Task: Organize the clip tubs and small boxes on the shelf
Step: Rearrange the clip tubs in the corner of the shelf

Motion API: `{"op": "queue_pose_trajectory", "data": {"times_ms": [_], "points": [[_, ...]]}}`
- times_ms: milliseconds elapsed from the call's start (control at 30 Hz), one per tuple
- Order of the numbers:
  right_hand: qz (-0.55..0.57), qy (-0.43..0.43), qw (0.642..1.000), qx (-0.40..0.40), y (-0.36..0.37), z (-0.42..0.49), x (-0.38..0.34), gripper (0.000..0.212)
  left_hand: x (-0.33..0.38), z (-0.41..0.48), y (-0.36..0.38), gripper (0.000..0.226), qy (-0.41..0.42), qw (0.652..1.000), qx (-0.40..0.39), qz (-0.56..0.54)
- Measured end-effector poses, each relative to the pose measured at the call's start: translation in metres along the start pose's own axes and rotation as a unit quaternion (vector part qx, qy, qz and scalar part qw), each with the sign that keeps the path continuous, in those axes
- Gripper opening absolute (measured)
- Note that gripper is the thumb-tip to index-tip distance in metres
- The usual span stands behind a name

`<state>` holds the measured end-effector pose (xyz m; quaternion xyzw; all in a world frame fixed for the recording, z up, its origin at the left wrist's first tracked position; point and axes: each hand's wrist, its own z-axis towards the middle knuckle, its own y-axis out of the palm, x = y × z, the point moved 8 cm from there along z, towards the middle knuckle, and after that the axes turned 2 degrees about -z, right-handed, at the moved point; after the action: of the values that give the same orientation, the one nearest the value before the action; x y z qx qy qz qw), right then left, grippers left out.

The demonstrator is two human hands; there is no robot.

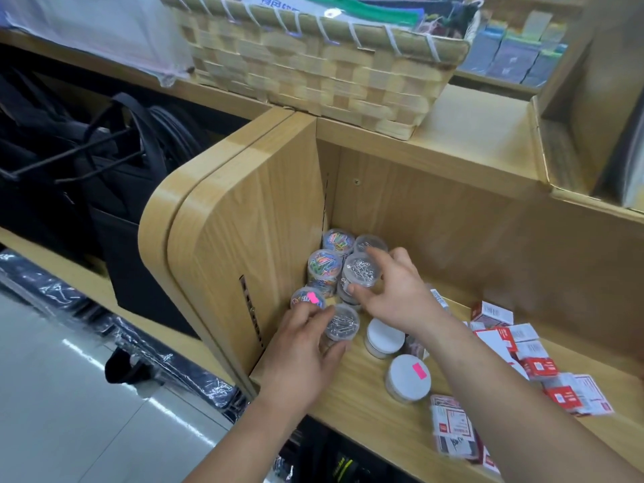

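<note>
The clip tubs (pixel 326 270) cluster in the shelf's (pixel 366 409) corner. The left grip (pixel 299 346) curls round a silver-clip tub (pixel 340 325) at the cluster's front, and the right grip (pixel 397 294) pinches a second silver-clip tub (pixel 360 271) beyond it. Two white-lidded tubs (pixel 383 338) under the right grip's wrist and the small boxes (pixel 526 353) strewn to its right look unsorted, so roughly half remains. The side panel (pixel 251 238) hems in the left grip, while open room lies rightward.

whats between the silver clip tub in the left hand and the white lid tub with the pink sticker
A plain white-lidded tub, shown in the head view.
</note>
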<state>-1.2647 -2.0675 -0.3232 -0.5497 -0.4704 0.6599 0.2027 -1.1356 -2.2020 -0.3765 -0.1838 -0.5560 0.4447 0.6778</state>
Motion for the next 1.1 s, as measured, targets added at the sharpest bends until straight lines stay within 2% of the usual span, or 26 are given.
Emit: {"op": "queue_pose_trajectory", "data": {"times_ms": [133,267,333,500,667,800,867,967,1100], "points": [[0.068,0.009,0.997,-0.024,-0.002,-0.004,0.004,0.080,0.002,0.011,0.000,0.050,0.008,1.000,0.015,0.017],[0.193,0.060,0.979,-0.034,0.006,-0.012,0.019,0.057,0.000,0.010,0.000,0.047,0.015,0.999,0.029,0.017],[0.220,0.072,0.973,-0.027,0.012,-0.012,0.024,0.056,-0.001,0.007,-0.003,0.047,0.017,0.999,0.038,0.003],[0.213,0.067,0.975,0.003,0.014,-0.008,0.028,0.043,-0.002,0.005,-0.004,0.045,0.028,0.999,0.030,-0.003],[0.197,0.070,0.978,0.012,-0.002,-0.022,0.028,0.045,-0.005,0.005,-0.004,0.046,0.009,1.000,0.015,-0.010],[0.150,0.075,0.984,0.052,-0.034,-0.052,0.036,0.027,0.015,-0.005,-0.014,0.036,0.030,0.998,0.025,-0.057],[0.143,0.093,0.984,0.056,-0.043,-0.068,0.047,0.021,0.030,-0.013,-0.006,0.027,0.043,0.994,-0.006,-0.099],[0.111,0.098,0.987,0.060,-0.049,-0.091,0.059,0.019,0.048,-0.017,0.020,0.032,0.063,0.985,-0.089,-0.135],[0.078,0.093,0.990,0.071,-0.041,-0.112,0.072,0.015,0.060,-0.010,0.046,0.034,0.083,0.984,-0.138,-0.079]]}}
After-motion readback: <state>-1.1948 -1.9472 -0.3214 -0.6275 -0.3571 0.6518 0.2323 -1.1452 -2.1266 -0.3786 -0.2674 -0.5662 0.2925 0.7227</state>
